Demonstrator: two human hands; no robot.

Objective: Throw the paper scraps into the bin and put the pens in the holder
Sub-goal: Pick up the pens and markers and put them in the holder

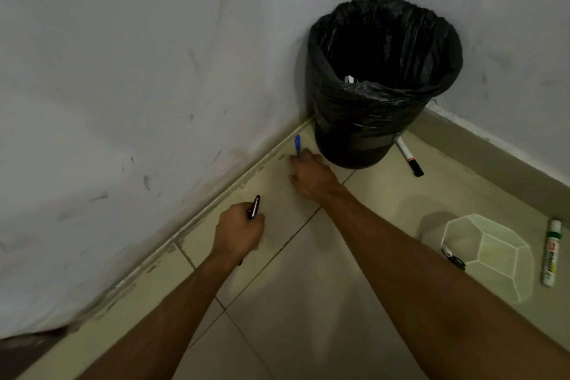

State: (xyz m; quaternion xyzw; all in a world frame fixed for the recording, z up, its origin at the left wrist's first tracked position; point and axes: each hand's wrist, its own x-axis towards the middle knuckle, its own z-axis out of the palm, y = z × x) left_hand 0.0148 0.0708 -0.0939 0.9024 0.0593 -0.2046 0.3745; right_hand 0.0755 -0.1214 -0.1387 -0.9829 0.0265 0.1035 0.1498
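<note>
A bin (pixel 364 120) lined with a black bag stands in the room's corner, with white paper scraps (pixel 350 79) showing inside. My left hand (pixel 239 233) grips a black pen (pixel 254 207) low on the floor near the left wall. My right hand (pixel 310 176) pinches a blue pen (pixel 297 145) just left of the bin's base. A white faceted mesh holder (pixel 490 251) sits on the floor at right, with a small pen (pixel 452 256) against its left side. A white marker with a black cap (pixel 408 156) lies right of the bin. A green-capped marker (pixel 552 251) lies right of the holder.
Scuffed white walls (pixel 123 86) meet behind the bin, with a skirting strip (pixel 216 194) along the floor. The floor (pixel 308 302) is pale tile with dark grout lines. A dark patch (pixel 18 355) shows at the bottom left corner.
</note>
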